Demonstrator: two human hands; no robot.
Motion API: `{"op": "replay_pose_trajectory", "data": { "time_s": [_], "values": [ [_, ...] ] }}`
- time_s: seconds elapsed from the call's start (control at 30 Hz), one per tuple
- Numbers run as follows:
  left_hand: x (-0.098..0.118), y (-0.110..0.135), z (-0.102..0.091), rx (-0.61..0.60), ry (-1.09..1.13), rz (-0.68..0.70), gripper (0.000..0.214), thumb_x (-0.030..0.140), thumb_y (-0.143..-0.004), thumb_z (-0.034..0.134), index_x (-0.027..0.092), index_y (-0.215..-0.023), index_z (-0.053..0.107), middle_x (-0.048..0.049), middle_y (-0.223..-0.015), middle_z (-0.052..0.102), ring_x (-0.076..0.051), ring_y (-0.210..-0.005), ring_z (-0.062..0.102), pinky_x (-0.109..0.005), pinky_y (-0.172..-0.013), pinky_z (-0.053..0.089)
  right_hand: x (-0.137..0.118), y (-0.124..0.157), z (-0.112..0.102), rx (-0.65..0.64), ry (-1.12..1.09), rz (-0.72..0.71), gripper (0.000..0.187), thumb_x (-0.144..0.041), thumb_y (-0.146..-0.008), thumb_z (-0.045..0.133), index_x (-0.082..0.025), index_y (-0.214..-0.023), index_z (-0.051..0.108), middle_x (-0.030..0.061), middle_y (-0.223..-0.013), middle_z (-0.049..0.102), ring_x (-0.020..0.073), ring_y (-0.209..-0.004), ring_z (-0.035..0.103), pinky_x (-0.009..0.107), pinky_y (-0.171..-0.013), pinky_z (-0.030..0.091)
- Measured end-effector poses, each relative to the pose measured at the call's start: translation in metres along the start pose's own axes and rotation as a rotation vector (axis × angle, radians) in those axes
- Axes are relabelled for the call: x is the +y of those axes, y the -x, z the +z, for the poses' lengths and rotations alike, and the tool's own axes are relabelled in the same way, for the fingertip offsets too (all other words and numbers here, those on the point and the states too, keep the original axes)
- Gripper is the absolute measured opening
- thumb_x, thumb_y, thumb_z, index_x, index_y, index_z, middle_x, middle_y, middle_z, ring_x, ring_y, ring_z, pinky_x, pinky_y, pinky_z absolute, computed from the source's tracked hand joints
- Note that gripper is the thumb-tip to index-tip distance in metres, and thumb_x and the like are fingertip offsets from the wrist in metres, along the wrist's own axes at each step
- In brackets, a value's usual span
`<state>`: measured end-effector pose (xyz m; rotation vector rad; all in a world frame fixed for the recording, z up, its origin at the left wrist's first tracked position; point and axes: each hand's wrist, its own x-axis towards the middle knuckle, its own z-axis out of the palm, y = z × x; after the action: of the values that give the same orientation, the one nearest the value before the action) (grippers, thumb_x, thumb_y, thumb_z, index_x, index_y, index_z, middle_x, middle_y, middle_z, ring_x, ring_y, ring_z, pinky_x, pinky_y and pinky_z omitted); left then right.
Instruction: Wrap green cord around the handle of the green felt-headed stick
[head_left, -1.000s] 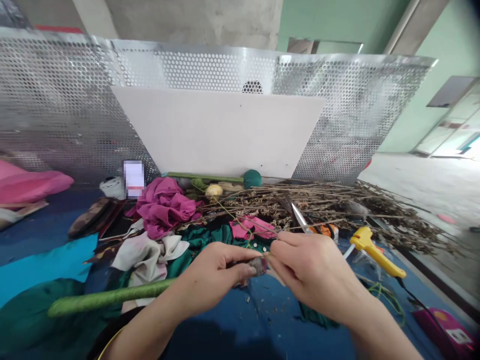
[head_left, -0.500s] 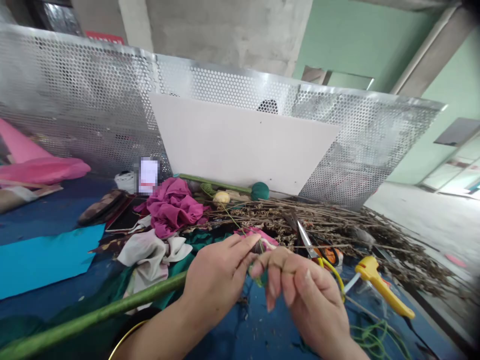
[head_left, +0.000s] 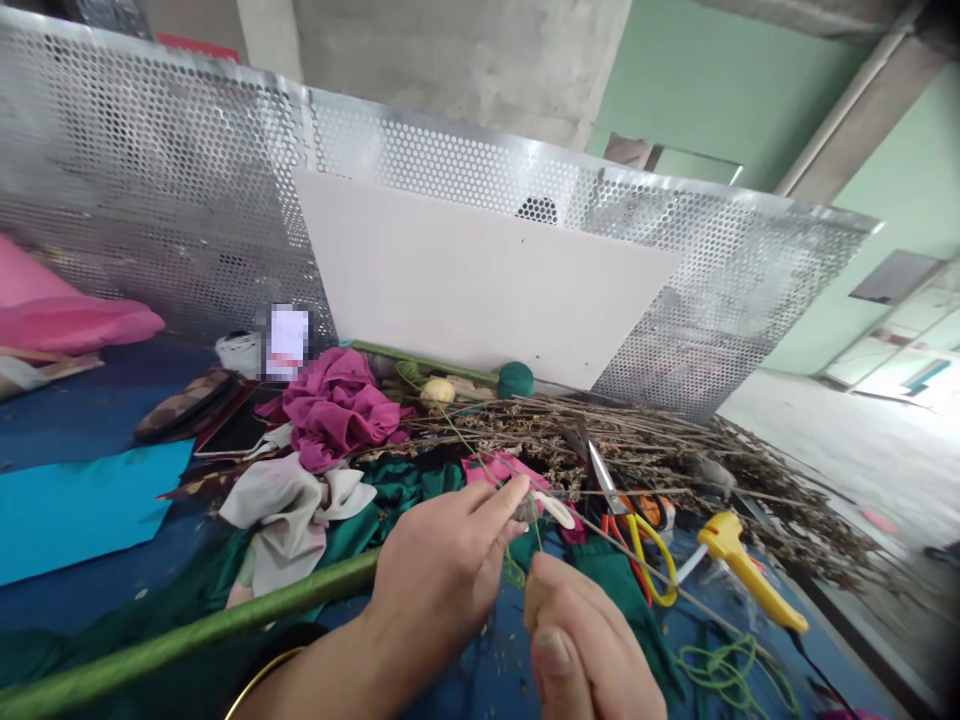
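Note:
My left hand (head_left: pixel 442 570) pinches a small dried bud on a thin stem (head_left: pixel 534 505) between thumb and fingertips, just above the blue table. My right hand (head_left: pixel 581 645) is closed in a fist low in the view, just right of and below the left, gripping a thin green cord (head_left: pixel 517 565) that runs up to the bud. A long green wrapped stick (head_left: pixel 187 635) lies under my left forearm, slanting to the lower left.
Yellow-handled scissors (head_left: pixel 637 535) and a yellow glue gun (head_left: pixel 746 570) lie right of my hands. A heap of dried twigs (head_left: pixel 675 450) spreads behind them. Magenta cloth (head_left: pixel 337 405), white and green fabric, a green ball (head_left: pixel 516 380), and a perforated metal screen (head_left: pixel 150 200) with a white board stand behind.
My right hand has drawn down and toward me, closing into a fist on the cord. My left hand keeps its pinch on the bud. The camera has tilted slightly.

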<state>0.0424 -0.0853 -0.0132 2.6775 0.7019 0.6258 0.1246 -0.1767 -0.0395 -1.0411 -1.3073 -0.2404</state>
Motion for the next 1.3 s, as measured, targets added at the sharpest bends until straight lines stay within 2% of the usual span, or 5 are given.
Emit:
{"op": "replay_pose_trajectory", "data": {
  "time_s": [0.3, 0.6, 0.73, 0.9, 1.3],
  "values": [
    [-0.005, -0.011, -0.028, -0.126, 0.454, -0.286, 0.033, 0.037, -0.085, 0.059, 0.024, -0.114, 0.070, -0.0034, -0.116, 0.071, -0.026, -0.107, 0.063, -0.034, -0.092, 0.046, 0.001, 0.007, -0.006, 0.064, -0.411, 0.338, 0.037, -0.027, -0.100, 0.034, -0.021, -0.064, 0.037, -0.0025, -0.056, 0.033, 0.0128, -0.052, 0.036, 0.028, -0.049, 0.027],
    [-0.008, -0.023, -0.038, -0.180, 0.789, -0.379, 0.026, 0.028, -0.077, 0.065, 0.013, -0.098, 0.070, -0.0040, -0.082, 0.073, -0.017, -0.075, 0.063, -0.026, -0.069, 0.047, 0.008, 0.003, 0.000, 0.057, -0.525, 0.308, 0.035, -0.028, -0.099, 0.033, -0.021, -0.065, 0.039, -0.0017, -0.058, 0.035, 0.0137, -0.054, 0.038, 0.028, -0.050, 0.030],
    [-0.016, -0.028, -0.045, -0.249, 0.865, -0.401, 0.024, 0.031, -0.077, 0.065, 0.014, -0.092, 0.067, 0.0028, -0.063, 0.062, -0.007, -0.048, 0.044, -0.020, -0.047, 0.032, 0.002, -0.007, -0.002, 0.041, -0.655, 0.320, 0.037, -0.032, -0.099, 0.034, -0.021, -0.065, 0.041, 0.0001, -0.059, 0.039, 0.0159, -0.058, 0.047, 0.028, -0.050, 0.038],
    [-0.022, -0.031, -0.057, -0.328, 0.962, -0.420, 0.033, 0.039, -0.075, 0.069, 0.012, -0.093, 0.064, 0.0029, -0.062, 0.058, -0.005, -0.045, 0.037, -0.018, -0.042, 0.024, -0.005, -0.011, 0.000, -0.003, -0.735, 0.279, 0.036, -0.035, -0.098, 0.041, -0.021, -0.065, 0.045, 0.0006, -0.059, 0.042, 0.0178, -0.060, 0.053, 0.030, -0.052, 0.042],
    [-0.020, -0.022, -0.062, -0.445, 1.026, -0.411, 0.037, 0.045, -0.078, 0.070, 0.012, -0.093, 0.061, 0.0017, -0.064, 0.059, -0.002, -0.040, 0.033, -0.019, -0.039, 0.018, 0.009, -0.026, -0.004, 0.208, -1.293, 1.021, 0.050, -0.039, -0.088, 0.055, -0.023, -0.058, 0.018, -0.0093, -0.050, 0.016, 0.0081, -0.040, 0.013, 0.016, -0.030, 0.023]
  ]
}}
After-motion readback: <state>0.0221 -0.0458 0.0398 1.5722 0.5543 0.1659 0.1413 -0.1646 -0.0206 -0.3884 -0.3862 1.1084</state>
